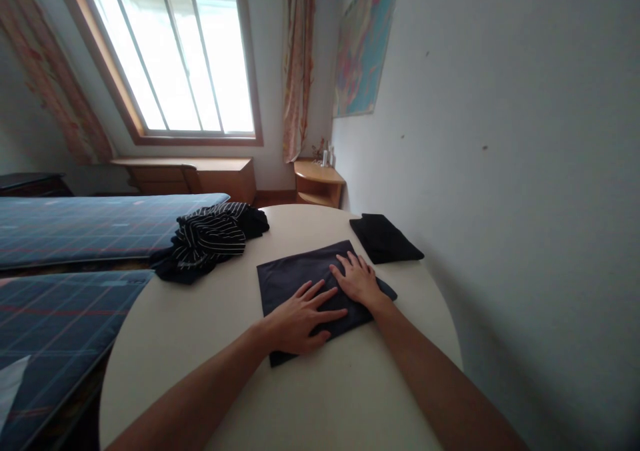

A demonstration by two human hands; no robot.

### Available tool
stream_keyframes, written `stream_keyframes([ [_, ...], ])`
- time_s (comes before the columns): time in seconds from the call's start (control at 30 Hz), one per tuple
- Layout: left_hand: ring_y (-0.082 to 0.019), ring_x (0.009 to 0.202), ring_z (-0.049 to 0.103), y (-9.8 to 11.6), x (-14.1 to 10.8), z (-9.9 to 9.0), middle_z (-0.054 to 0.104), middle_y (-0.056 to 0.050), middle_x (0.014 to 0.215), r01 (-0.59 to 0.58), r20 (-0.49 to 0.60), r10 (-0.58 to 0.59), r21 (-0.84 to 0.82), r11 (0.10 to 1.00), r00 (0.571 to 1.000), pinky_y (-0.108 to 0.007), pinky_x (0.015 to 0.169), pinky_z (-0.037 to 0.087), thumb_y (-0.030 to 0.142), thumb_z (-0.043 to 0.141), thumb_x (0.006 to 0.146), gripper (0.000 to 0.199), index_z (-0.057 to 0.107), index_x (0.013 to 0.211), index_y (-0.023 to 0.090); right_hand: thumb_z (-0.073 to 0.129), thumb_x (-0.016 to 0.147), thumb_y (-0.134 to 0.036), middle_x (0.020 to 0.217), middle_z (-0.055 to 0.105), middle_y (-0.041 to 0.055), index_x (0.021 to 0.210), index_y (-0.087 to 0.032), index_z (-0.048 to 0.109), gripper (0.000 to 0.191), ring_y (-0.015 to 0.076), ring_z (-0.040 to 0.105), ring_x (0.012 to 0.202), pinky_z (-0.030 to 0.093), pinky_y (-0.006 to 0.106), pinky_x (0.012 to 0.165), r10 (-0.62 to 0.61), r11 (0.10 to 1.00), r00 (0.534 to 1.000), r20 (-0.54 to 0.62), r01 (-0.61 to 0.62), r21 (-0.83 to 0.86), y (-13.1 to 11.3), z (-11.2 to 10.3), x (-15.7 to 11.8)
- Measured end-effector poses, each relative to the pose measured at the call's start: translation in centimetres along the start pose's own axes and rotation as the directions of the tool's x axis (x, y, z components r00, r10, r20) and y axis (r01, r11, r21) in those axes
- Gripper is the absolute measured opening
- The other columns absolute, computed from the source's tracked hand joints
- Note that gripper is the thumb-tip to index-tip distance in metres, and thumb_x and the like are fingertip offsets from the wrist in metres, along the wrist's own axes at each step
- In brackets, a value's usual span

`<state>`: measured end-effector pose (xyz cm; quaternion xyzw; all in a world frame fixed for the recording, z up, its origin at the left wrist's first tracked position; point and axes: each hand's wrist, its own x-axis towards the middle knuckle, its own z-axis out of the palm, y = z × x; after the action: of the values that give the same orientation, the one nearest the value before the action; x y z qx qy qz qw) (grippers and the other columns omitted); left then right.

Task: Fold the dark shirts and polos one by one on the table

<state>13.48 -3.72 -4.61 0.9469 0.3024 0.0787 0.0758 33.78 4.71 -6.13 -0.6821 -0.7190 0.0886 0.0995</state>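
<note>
A dark navy folded cloth [285, 277] lies flat on the round white table [200, 344]. My left hand [303, 317] rests palm down on its lower middle, fingers spread and pointing right. On the cloth's right part lies my right hand [356, 279], also palm down with its fingers apart. Neither hand grips anything. A black folded cloth [385, 239] sits beyond my right hand, near the wall. At the table's back left is a crumpled heap of black, white-striped cloth [210, 234].
Two mattresses with blue plaid covers [100, 227] stand left of the table. A white wall [525, 237] rises close on the right. Behind are a wooden desk [225, 171], a corner shelf [317, 171] and a window with curtains [300, 64].
</note>
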Motion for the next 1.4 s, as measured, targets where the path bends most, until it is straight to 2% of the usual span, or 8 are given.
stream_keyframes([
  [0.23, -0.037, 0.145, 0.030, 0.5, 0.2, -0.5, 0.039, -0.002, 0.156, -0.010, -0.040, 0.006, -0.087, 0.996, 0.999, -0.055, 0.115, 0.029, 0.044, 0.057, 0.090, 0.052, 0.051, 0.141, 0.038, 0.032, 0.097, -0.061, 0.160, 0.030, 0.0064, 0.148, -0.032, 0.043, 0.060, 0.0318, 0.023, 0.147, 0.021, 0.054, 0.114, -0.020, 1.000, 1.000, -0.010, 0.020, 0.001, 0.2, -0.3, 0.0],
  [0.43, -0.023, 0.092, 0.071, -0.6, 1.0, -1.6, 0.075, -0.004, 0.100, 0.361, -0.249, -0.395, -0.172, 0.917, 0.884, -0.034, 0.084, 0.052, 0.041, 0.036, 0.101, 0.036, 0.069, 0.110, 0.026, 0.049, 0.087, -0.066, 0.140, 0.050, 0.0125, 0.133, -0.027, 0.058, 0.061, 0.0338, 0.045, 0.128, 0.032, 0.051, 0.106, -0.052, 0.998, 0.995, -0.082, 0.050, -0.026, 0.2, -1.3, -0.9],
  [0.53, -0.022, 0.095, 0.069, -1.6, 0.9, -1.2, 0.074, -0.004, 0.104, 0.438, -0.326, -0.467, -0.161, 0.884, 0.822, -0.034, 0.087, 0.052, 0.038, 0.039, 0.100, 0.034, 0.068, 0.109, 0.025, 0.050, 0.086, -0.069, 0.134, 0.053, 0.0132, 0.130, -0.027, 0.060, 0.062, 0.0328, 0.048, 0.125, 0.035, 0.048, 0.104, -0.047, 0.999, 0.995, -0.090, 0.048, 0.014, 0.4, -1.6, -1.0],
  [0.73, -0.039, 0.147, 0.025, -3.0, 0.3, 0.6, 0.033, -0.008, 0.159, 0.493, -0.212, -0.484, -0.012, 0.870, 0.849, -0.053, 0.116, 0.027, 0.058, 0.051, 0.090, 0.066, 0.044, 0.148, 0.028, 0.049, 0.089, -0.064, 0.149, 0.042, 0.0125, 0.144, -0.027, 0.048, 0.065, 0.0324, 0.041, 0.134, 0.032, 0.045, 0.109, -0.098, 0.995, 0.995, -0.035, 0.098, 0.009, 1.1, -1.2, -0.5],
  [0.83, -0.041, 0.147, 0.023, -2.9, 0.1, 0.5, 0.032, -0.008, 0.160, 0.530, -0.141, -0.522, 0.023, 0.848, 0.841, -0.054, 0.115, 0.026, 0.066, 0.050, 0.087, 0.072, 0.041, 0.149, 0.029, 0.048, 0.090, -0.063, 0.151, 0.040, 0.0122, 0.145, -0.027, 0.048, 0.065, 0.0322, 0.040, 0.135, 0.031, 0.044, 0.110, -0.128, 0.992, 0.991, -0.024, 0.128, 0.003, 1.1, -1.1, -0.5],
  [1.0, -0.036, 0.139, 0.038, -3.2, 0.0, 0.1, 0.050, -0.011, 0.146, 0.554, -0.250, -0.527, 0.048, 0.831, 0.812, -0.052, 0.115, 0.028, 0.066, 0.044, 0.090, 0.063, 0.055, 0.138, 0.026, 0.052, 0.090, -0.061, 0.149, 0.042, 0.0123, 0.143, -0.024, 0.050, 0.064, 0.0299, 0.041, 0.135, 0.031, 0.040, 0.111, -0.205, 0.978, 0.978, -0.030, 0.206, 0.037, 0.4, -1.0, -0.7],
  [1.2, -0.037, 0.149, 0.017, -5.0, 0.3, 0.7, 0.029, -0.009, 0.161, 0.530, -0.140, -0.525, -0.002, 0.848, 0.839, -0.053, 0.119, 0.017, 0.068, 0.041, 0.091, 0.072, 0.041, 0.150, 0.027, 0.054, 0.090, -0.055, 0.149, 0.044, 0.0118, 0.143, -0.023, 0.050, 0.063, 0.0280, 0.042, 0.134, 0.031, 0.038, 0.111, -0.179, 0.982, 0.983, -0.034, 0.181, 0.054, 0.7, -0.9, 0.0],
  [1.4, -0.039, 0.149, 0.017, -4.4, 0.3, 0.5, 0.031, -0.010, 0.160, 0.525, -0.153, -0.517, 0.018, 0.851, 0.842, -0.054, 0.119, 0.017, 0.069, 0.043, 0.089, 0.073, 0.042, 0.149, 0.026, 0.049, 0.093, -0.055, 0.151, 0.043, 0.0135, 0.144, -0.018, 0.050, 0.063, 0.0299, 0.039, 0.136, 0.029, 0.040, 0.112, -0.129, 0.992, 0.992, 0.000, 0.129, -0.007, 1.0, -0.9, 0.0],
])
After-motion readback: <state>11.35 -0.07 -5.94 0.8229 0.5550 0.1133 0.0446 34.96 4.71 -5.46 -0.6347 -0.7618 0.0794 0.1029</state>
